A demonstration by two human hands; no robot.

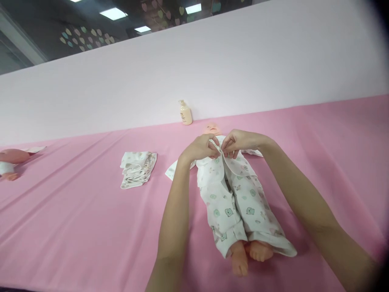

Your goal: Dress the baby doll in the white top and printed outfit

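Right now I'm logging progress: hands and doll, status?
Left hand, right hand: both pinching front edges of shirt. Doll lies face-up. Pump bottle farther back, clear of hands.

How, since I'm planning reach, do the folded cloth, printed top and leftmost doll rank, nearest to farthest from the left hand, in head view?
1. Printed top: in left hand
2. Folded cloth: left side
3. Leftmost doll: farther left

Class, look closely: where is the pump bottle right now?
In the head view, the pump bottle stands slightly left of centre in the upper half, at the back of the pink surface by the white wall, just left of the doll's head.
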